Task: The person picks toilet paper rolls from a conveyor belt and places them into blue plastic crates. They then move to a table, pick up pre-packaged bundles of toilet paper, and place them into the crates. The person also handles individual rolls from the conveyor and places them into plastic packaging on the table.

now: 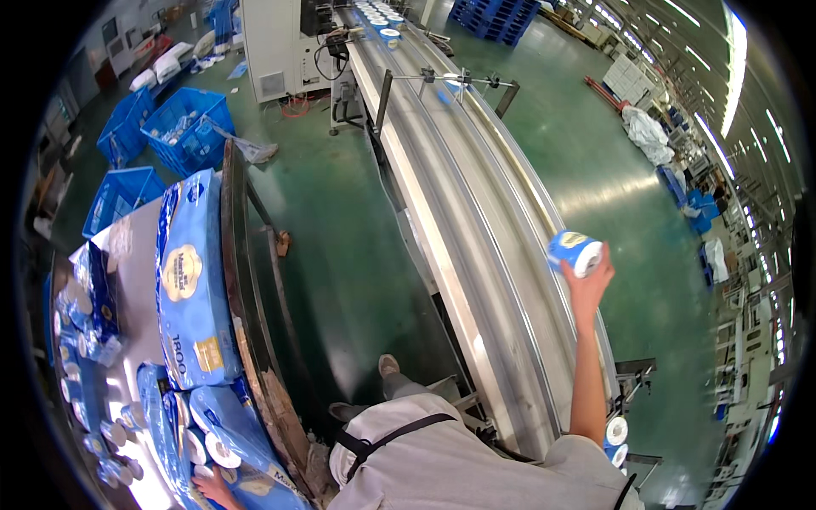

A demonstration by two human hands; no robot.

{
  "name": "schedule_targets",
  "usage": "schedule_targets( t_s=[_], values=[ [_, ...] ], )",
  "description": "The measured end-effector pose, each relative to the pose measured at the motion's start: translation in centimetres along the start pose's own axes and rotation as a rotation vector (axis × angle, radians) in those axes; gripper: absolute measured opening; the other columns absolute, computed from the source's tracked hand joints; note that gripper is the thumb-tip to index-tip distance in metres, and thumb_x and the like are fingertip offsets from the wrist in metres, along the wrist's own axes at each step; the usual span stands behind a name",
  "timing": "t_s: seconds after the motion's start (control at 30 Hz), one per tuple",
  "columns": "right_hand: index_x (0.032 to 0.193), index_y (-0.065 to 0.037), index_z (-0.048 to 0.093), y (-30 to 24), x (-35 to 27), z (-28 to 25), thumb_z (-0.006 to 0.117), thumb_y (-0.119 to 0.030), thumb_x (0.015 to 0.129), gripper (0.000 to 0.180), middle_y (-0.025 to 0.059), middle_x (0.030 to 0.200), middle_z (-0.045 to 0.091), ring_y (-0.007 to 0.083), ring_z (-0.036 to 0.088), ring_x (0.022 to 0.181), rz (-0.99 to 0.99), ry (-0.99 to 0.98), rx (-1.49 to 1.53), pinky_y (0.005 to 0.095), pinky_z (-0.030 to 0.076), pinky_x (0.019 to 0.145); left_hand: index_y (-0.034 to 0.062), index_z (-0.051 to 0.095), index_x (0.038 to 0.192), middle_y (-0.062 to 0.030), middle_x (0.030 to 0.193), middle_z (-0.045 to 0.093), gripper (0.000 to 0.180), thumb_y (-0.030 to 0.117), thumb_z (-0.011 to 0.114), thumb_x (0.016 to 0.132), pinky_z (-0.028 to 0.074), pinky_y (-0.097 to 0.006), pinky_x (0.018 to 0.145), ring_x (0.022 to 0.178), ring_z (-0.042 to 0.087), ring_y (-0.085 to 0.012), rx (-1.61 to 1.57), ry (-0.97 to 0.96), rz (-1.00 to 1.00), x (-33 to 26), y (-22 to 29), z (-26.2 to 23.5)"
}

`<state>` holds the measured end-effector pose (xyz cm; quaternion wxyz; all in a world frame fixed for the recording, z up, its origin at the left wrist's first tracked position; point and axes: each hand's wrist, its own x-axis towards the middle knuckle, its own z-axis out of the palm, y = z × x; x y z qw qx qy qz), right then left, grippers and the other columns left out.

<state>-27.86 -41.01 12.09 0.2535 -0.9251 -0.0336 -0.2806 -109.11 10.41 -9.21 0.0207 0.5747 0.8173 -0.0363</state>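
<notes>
My right hand (pixel 590 285) is raised over the right edge of the conveyor, its fingers wrapped round a toilet roll (pixel 571 252) in blue wrapping with a white end. Far to the left, at the lower edge, my left hand (pixel 216 490) has its fingers closed at the mouth of a blue plastic bag (pixel 242 425), close to the white roll ends. Several rolls, including one white-ended roll (pixel 223 450), show inside that bag. Behind it on the metal table (pixel 140 293) lies a full blue pack (pixel 194 285).
Loose rolls (pixel 76 374) crowd the table's left side. The long conveyor (pixel 476 221) runs away from me, with wrapped rolls (pixel 378 17) at its far end. More rolls (pixel 616 432) sit beside my right elbow. Blue crates (pixel 189 127) stand beyond the table; a metal guide bar (pixel 450 78) crosses the conveyor.
</notes>
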Motion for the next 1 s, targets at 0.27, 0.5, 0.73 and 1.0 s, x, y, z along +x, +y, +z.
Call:
schedule_targets(
  t_s=[0.27, 0.5, 0.73, 1.0],
  values=[
    [0.159, -0.024, 0.027, 17.5, -3.8, 0.0, 0.084, -0.051, 0.073, 0.107, 0.0321, 0.143, 0.038, 0.0526, 0.042, 0.128, 0.181, -0.209, -0.355, 0.0573, 0.038, 0.107, 0.0023, 0.03, 0.156, -0.0222, 0.154, 0.039, 0.091, 0.038, 0.075, 0.085, 0.033, -0.047, 0.117, 0.141, 0.04, -0.036, -0.142, 0.022, 0.033, 0.6, -2.1, 0.9],
    [0.151, -0.005, 0.043, 15.4, -6.5, 4.6, 0.075, -0.057, 0.082, 0.092, 0.0304, 0.15, 0.043, 0.0489, 0.033, 0.142, 0.0, -0.395, -0.434, 0.0539, 0.027, 0.117, 0.0033, 0.033, 0.156, -0.0154, 0.152, 0.042, 0.077, 0.011, 0.064, 0.086, 0.035, -0.043, 0.115, 0.136, 0.045, -0.0314, -1.375, -0.157, 0.463, -7.4, 15.9, -11.9],
    [0.161, -0.005, 0.016, -17.0, -16.5, -2.2, 0.092, -0.036, 0.071, 0.121, 0.022, 0.163, 0.021, 0.0329, 0.02, 0.153, -0.171, -1.247, 1.154, 0.0441, 0.018, 0.124, 0.0054, 0.037, 0.152, -0.0125, 0.144, 0.048, 0.088, 0.039, 0.077, 0.081, 0.038, -0.038, 0.113, 0.133, 0.048, -0.0243, -1.538, -1.319, 0.863, -34.1, 40.1, -17.2],
    [0.153, -0.008, 0.031, -16.5, -11.8, 1.4, 0.085, -0.022, 0.081, 0.092, 0.0127, 0.136, 0.05, 0.0243, 0.054, 0.125, 0.086, -0.78, 0.824, 0.0393, 0.046, 0.107, 0.0129, 0.026, 0.16, -0.0094, 0.162, 0.03, 0.072, 0.032, 0.062, 0.1, 0.037, -0.042, 0.115, 0.149, 0.032, -0.0271, -1.184, -1.441, 1.008, -31.1, 36.5, -12.9]
  ],
)
